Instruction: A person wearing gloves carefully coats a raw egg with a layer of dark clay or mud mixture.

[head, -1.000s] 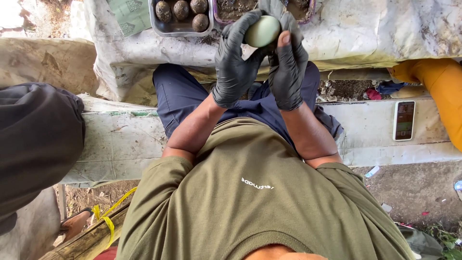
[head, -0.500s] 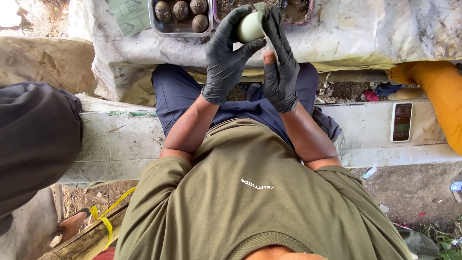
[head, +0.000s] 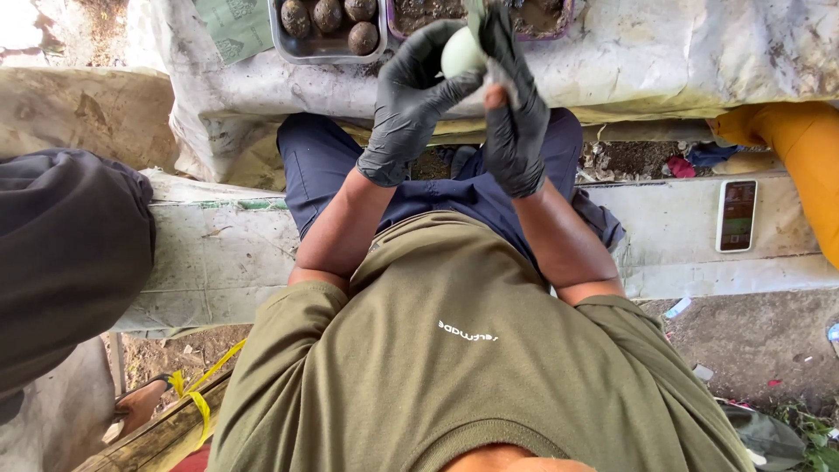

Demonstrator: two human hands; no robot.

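Observation:
Both my hands wear black gloves and are raised in front of me over my lap. My left hand (head: 411, 100) grips a pale green egg (head: 458, 56) from the left side. My right hand (head: 514, 114) presses against the egg's right side, fingers pointing up, one glove fingertip torn open. Just beyond the egg, a grey tray (head: 284, 44) on the covered table holds several mud-coated eggs (head: 328, 16). A second tray (head: 566, 13) with dark mud sits to its right.
A dirty white sheet (head: 699, 52) covers the table ahead. I sit on a pale bench (head: 218, 253), where a phone (head: 738, 215) lies at the right. Another person's dark sleeve (head: 61, 253) is at the left, a yellow object (head: 800, 149) at the right.
Both hands have lifted the egg slightly up and away toward the trays. The right hand's fingers have shifted higher along the egg's side.

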